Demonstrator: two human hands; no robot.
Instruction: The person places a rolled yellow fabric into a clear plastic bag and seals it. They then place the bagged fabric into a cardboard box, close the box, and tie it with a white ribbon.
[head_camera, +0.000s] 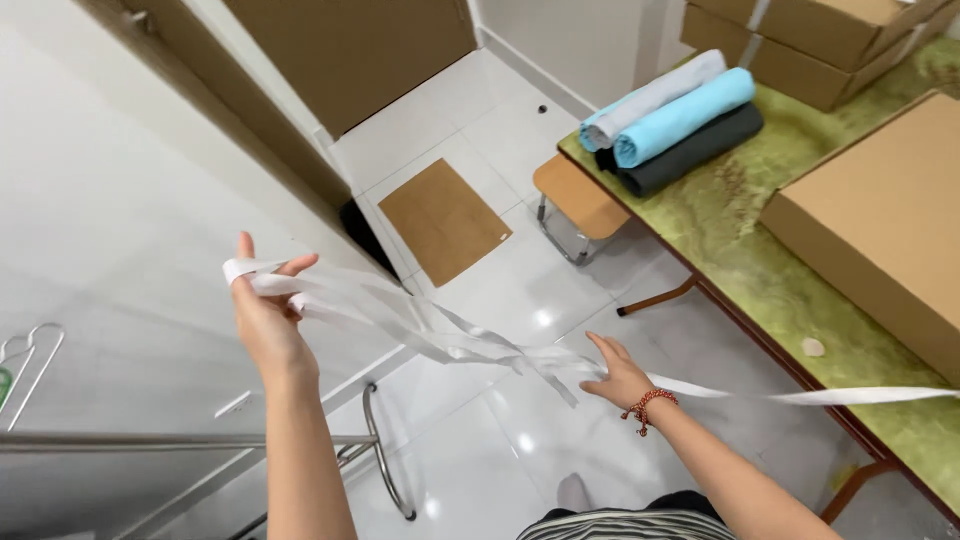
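My left hand (265, 310) is raised at the left, fingers closed around one end of a long white paper strip (420, 325). The strip loops and twists across the middle of the view. My right hand (615, 372), with a red beaded bracelet on the wrist, grips the strip lower down at the centre. From there the strip runs on to the right, over the green table (760, 260) and out of frame.
Rolled fabrics (675, 115) in white, light blue and dark grey lie on the green table. Cardboard boxes (880, 220) stand at its right and far end. A wooden stool (578, 200) stands beside the table. A metal rack (200, 440) and hangers are at lower left. Flat cardboard (445, 220) lies on the tiled floor.
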